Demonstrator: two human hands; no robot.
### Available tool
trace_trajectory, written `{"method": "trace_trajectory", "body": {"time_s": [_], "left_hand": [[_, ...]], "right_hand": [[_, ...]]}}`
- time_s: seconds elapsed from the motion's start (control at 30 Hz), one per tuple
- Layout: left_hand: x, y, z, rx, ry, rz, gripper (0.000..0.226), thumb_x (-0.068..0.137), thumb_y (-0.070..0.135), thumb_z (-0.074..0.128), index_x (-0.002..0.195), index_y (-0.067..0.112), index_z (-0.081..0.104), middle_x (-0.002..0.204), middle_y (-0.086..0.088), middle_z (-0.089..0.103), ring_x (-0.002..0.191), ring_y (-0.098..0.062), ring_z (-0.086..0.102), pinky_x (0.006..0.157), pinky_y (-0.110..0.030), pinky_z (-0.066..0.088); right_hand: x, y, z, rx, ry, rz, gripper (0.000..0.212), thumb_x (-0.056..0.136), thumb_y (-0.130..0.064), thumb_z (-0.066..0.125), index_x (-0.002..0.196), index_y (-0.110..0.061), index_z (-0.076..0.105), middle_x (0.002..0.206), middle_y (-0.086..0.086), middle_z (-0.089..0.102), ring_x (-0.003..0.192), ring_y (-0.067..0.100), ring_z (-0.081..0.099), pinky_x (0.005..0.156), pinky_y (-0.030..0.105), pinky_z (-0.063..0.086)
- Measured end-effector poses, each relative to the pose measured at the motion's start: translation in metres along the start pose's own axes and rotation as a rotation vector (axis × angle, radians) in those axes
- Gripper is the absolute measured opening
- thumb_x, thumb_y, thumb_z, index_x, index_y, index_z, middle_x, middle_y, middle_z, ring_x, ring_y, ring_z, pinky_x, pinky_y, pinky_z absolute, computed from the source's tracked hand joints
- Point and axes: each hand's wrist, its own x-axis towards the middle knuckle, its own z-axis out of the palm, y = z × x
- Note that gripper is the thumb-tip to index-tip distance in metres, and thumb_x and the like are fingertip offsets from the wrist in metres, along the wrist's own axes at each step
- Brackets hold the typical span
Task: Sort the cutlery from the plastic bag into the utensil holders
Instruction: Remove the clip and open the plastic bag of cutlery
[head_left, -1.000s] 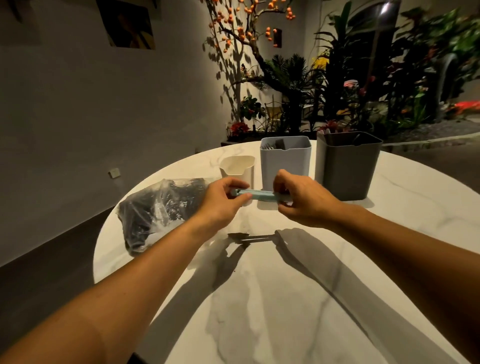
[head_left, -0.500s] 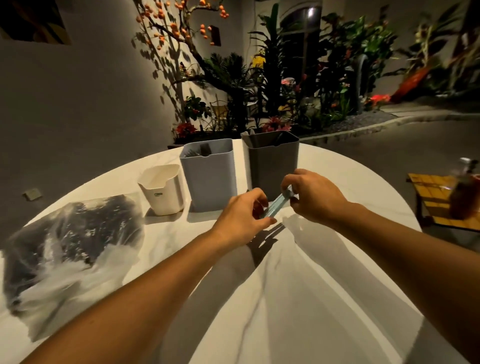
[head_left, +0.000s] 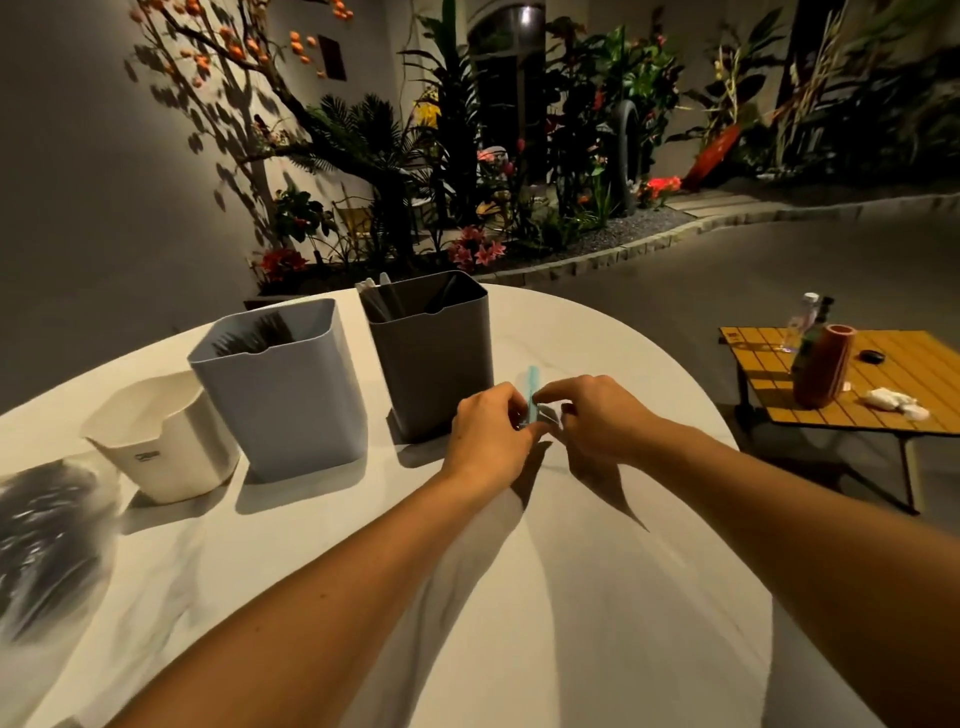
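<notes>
— What's that pale blue stick (head_left: 532, 387) between the hands?

— Some slim piece of cutlery, upright above the table, just right of the dark grey holder (head_left: 434, 358); whether it's a fork or a spoon I can't tell; there's a bit of clear wrapping low on it.

— Who's holding it?

— Both hands; the left hand (head_left: 488, 441) has its fingers curled and pinching the lower end; the right hand (head_left: 597, 421) pinches the wrapping just beside it, fingertips almost touching the left's.

— And the holders?

— Three in a row on the white marble table (head_left: 519, 597); the dark grey holder has dark and pale handles sticking up; left of it a light grey holder (head_left: 291, 395) shows dark fork tines inside; left again a short white holder (head_left: 161, 441); what's in that one I can't see.

— The bag?

— The plastic bag (head_left: 47, 545) lies at the far left edge, blurred, dark cutlery inside; well apart from the hands.

— Anything else?

— A low wooden side table (head_left: 883, 410) off to the right with a bottle (head_left: 823, 371) on it; plants (head_left: 467, 156) along the wall behind.
</notes>
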Motion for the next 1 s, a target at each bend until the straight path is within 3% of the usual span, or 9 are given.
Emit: {"method": "trace_trajectory", "body": {"time_s": [0.17, 0.3, 0.43, 0.6, 0.83, 0.9, 1.0], "left_hand": [[0.016, 0.002, 0.013, 0.044, -0.061, 0.014, 0.037, 0.088, 0.022, 0.076, 0.124, 0.019, 0.064, 0.126, -0.005, 0.067, 0.107, -0.023, 0.068, 0.092, -0.038, 0.058], [0.025, 0.007, 0.017, 0.143, -0.045, 0.04, 0.031, 0.094, 0.021, 0.068, 0.125, 0.018, 0.063, 0.124, -0.007, 0.067, 0.108, -0.024, 0.067, 0.094, -0.039, 0.057], [0.018, 0.015, 0.014, 0.248, 0.004, 0.104, 0.036, 0.099, 0.017, 0.06, 0.134, 0.016, 0.053, 0.129, -0.01, 0.062, 0.113, -0.027, 0.064, 0.094, -0.041, 0.056], [-0.001, 0.021, -0.004, 0.275, 0.017, 0.109, 0.042, 0.097, 0.013, 0.062, 0.136, 0.016, 0.049, 0.129, -0.01, 0.06, 0.11, -0.026, 0.063, 0.091, -0.038, 0.056], [-0.04, 0.028, -0.038, 0.266, 0.058, 0.131, 0.021, 0.097, 0.015, 0.063, 0.118, 0.015, 0.06, 0.111, -0.006, 0.066, 0.09, -0.021, 0.064, 0.072, -0.023, 0.048], [-0.052, 0.028, -0.051, 0.293, 0.074, 0.137, 0.009, 0.098, 0.013, 0.06, 0.107, 0.016, 0.061, 0.099, -0.004, 0.064, 0.081, -0.018, 0.058, 0.071, -0.023, 0.046], [-0.068, 0.022, -0.072, 0.318, 0.078, 0.121, 0.009, 0.099, 0.01, 0.059, 0.102, 0.019, 0.059, 0.095, -0.004, 0.061, 0.081, -0.018, 0.056, 0.075, -0.026, 0.048]], "right_hand": [[0.018, 0.017, 0.003, -0.067, 0.014, -0.005, 0.039, 0.101, -0.022, 0.052, 0.14, -0.027, 0.053, 0.141, 0.003, 0.053, 0.122, 0.025, 0.053, 0.098, 0.031, 0.045], [0.025, 0.023, 0.004, -0.115, 0.02, -0.011, 0.041, 0.101, -0.02, 0.051, 0.142, -0.027, 0.049, 0.137, 0.003, 0.055, 0.117, 0.024, 0.054, 0.091, 0.026, 0.044], [0.018, 0.016, 0.003, -0.128, 0.069, -0.042, 0.05, 0.095, -0.015, 0.061, 0.142, -0.026, 0.048, 0.134, 0.003, 0.058, 0.115, 0.023, 0.055, 0.093, 0.032, 0.05], [-0.002, -0.001, -0.008, -0.098, 0.211, -0.028, 0.033, 0.094, -0.014, 0.061, 0.126, -0.021, 0.062, 0.119, 0.001, 0.063, 0.101, 0.016, 0.056, 0.083, 0.024, 0.049], [-0.04, -0.034, -0.021, -0.022, 0.182, -0.087, 0.026, 0.097, -0.008, 0.053, 0.117, -0.017, 0.067, 0.117, 0.004, 0.067, 0.095, 0.017, 0.062, 0.083, 0.025, 0.051], [-0.05, -0.047, -0.02, -0.011, 0.152, -0.115, 0.027, 0.096, -0.007, 0.053, 0.117, -0.017, 0.068, 0.118, 0.004, 0.068, 0.097, 0.018, 0.063, 0.085, 0.028, 0.052], [-0.059, -0.067, -0.018, -0.004, 0.128, -0.168, 0.026, 0.097, -0.008, 0.052, 0.116, -0.016, 0.068, 0.116, 0.004, 0.067, 0.097, 0.018, 0.063, 0.083, 0.027, 0.052]]}}
